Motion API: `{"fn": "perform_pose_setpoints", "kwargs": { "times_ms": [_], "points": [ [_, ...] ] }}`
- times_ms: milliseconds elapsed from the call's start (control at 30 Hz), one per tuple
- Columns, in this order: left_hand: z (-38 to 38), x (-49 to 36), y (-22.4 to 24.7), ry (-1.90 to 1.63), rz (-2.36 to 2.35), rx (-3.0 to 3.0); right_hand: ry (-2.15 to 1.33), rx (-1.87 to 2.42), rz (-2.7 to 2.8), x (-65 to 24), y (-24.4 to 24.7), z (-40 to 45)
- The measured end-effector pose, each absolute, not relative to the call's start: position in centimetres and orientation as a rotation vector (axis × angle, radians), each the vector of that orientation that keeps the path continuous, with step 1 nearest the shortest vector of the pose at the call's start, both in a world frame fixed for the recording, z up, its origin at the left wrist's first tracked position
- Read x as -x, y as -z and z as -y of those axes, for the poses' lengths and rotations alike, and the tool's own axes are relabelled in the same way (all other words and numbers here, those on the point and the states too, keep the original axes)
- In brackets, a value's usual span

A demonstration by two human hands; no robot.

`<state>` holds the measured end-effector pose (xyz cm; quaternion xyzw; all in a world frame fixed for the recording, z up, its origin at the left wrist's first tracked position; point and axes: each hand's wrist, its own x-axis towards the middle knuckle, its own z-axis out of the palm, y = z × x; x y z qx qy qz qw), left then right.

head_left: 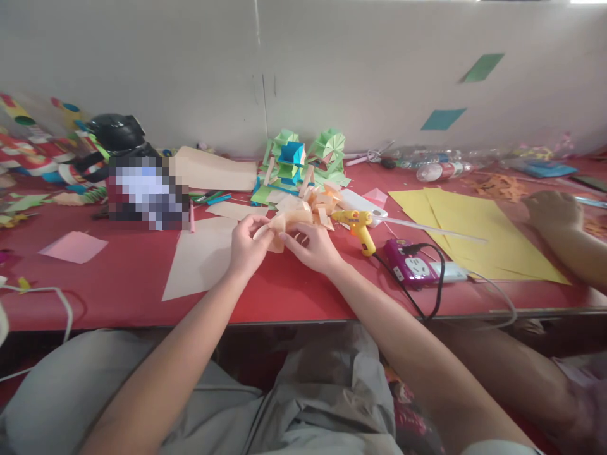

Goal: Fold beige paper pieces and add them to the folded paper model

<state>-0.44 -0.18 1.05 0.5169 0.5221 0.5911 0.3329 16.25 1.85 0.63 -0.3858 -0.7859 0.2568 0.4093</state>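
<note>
Between both hands, just above the red table [270, 297], is a curled strip of peach-coloured paper [296, 219]. My left hand [250, 243] pinches its left end, where the paper bends into a loop. From the other side, my right hand [313, 246] grips it with thumb and fingers close to the left thumb. Folded peach paper pieces [327, 196] lie right behind the hands. A yellow glue gun [358, 227] with a long clear glue stick rests to the right of my right hand. The fingertips partly hide the paper.
Beyond the hands stand green and blue folded-paper shapes [290, 158]. A purple power strip [411, 262] with cords sits at the right front, before yellow sheets [474, 234]. Another person's hand [552, 212] rests at far right. A beige sheet [199, 259] lies to the left.
</note>
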Motion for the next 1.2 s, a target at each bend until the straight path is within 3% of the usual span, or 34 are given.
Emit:
{"fn": "perform_pose_setpoints", "kwargs": {
  "times_ms": [200, 1200],
  "points": [
    [-0.15, 0.47, -0.73, -1.599, -1.361, -1.384, -0.548, 1.006, 1.996, -16.23, -0.6, -1.91],
    [0.22, 0.09, -0.97, -1.18, -1.074, -1.147, -0.295, 0.839, 1.922, -16.4, -0.37, -2.49]
  ]
}}
